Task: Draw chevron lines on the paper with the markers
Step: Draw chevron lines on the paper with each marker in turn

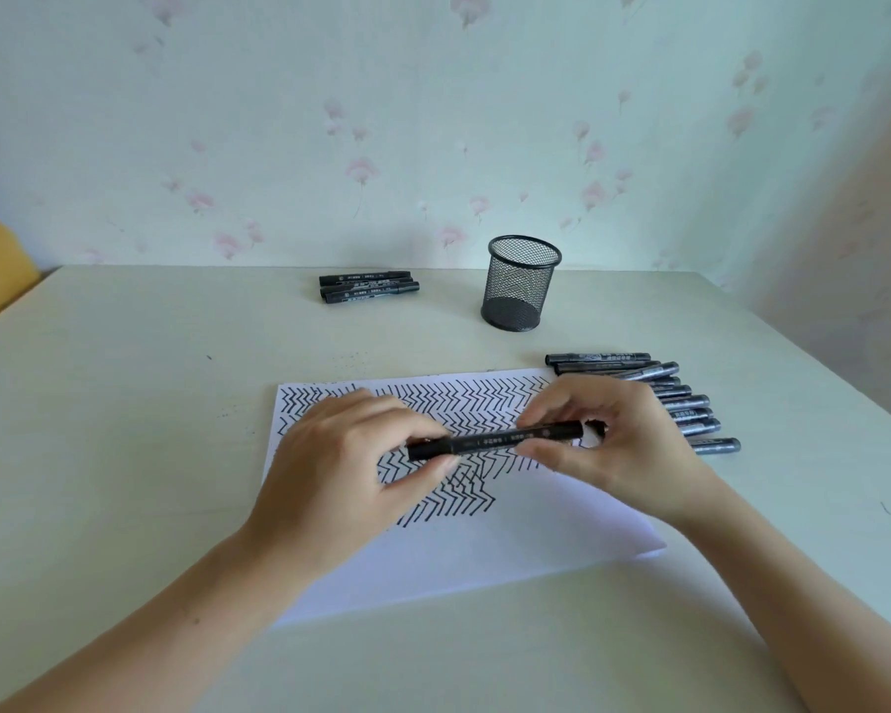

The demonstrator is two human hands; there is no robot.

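Both hands, left hand [353,455] and right hand [613,445], grip one marker [495,441] level above the paper [484,558], seemingly handling its cap; drawing needs the tip bared.

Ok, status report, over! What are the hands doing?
Left hand, right hand both grip one marker, level above paper. Chevrons partly drawn. Nothing blocking.

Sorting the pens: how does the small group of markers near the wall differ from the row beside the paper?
The far markers are few, about three, lying apart from the paper. The row of markers has many more, fanned along the paper's right edge, partly hidden by the right hand. Both are black and lie flat.
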